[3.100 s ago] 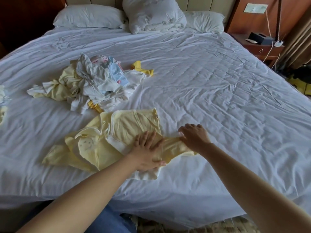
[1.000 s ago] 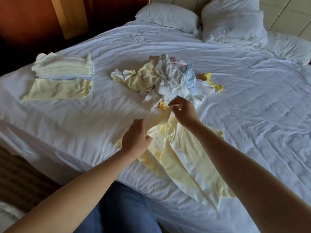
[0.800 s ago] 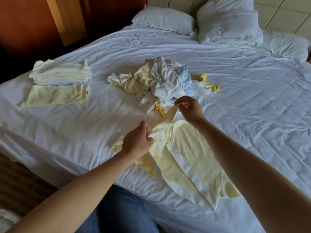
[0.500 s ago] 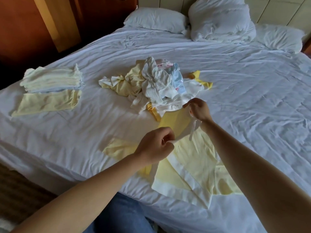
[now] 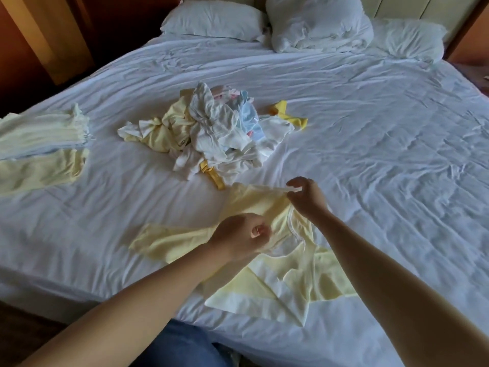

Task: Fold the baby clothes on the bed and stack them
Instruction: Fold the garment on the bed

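Yellow garment (image 5: 252,203) on bed (image 5: 375,133)

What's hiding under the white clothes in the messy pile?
Pale yellow pieces and a darker yellow strip poke out from beneath the white clothes. A light blue piece peeks out behind. Whatever lies deeper is covered.

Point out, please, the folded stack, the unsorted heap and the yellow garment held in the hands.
folded stack (image 5: 45,129): head view, its top layer.
unsorted heap (image 5: 214,123): head view, white piece in the middle.
yellow garment (image 5: 254,202): head view, lifted upper panel.
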A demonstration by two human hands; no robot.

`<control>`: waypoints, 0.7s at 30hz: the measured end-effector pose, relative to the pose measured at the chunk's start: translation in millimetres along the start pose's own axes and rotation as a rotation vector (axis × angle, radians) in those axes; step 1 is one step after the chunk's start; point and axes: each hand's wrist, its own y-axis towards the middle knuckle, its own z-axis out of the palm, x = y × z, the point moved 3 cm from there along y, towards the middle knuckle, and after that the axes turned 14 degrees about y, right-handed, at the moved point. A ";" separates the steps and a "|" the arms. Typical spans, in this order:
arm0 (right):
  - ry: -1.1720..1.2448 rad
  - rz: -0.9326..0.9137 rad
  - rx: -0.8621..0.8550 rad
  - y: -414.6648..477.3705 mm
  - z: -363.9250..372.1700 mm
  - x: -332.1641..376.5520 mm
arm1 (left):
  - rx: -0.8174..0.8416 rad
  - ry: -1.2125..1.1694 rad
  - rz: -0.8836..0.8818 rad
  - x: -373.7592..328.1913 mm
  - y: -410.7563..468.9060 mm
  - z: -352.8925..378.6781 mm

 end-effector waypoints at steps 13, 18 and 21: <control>0.029 -0.018 -0.119 -1.6 4.1 -15.7 | -0.020 0.499 -0.063 51.5 103.6 -11.3; 0.035 -0.059 -0.150 1.5 4.4 -14.9 | -0.118 0.540 -0.132 64.1 111.2 -17.7; -0.049 -0.022 -0.146 6.1 9.7 -17.3 | -0.104 0.527 -0.148 70.9 113.1 -10.5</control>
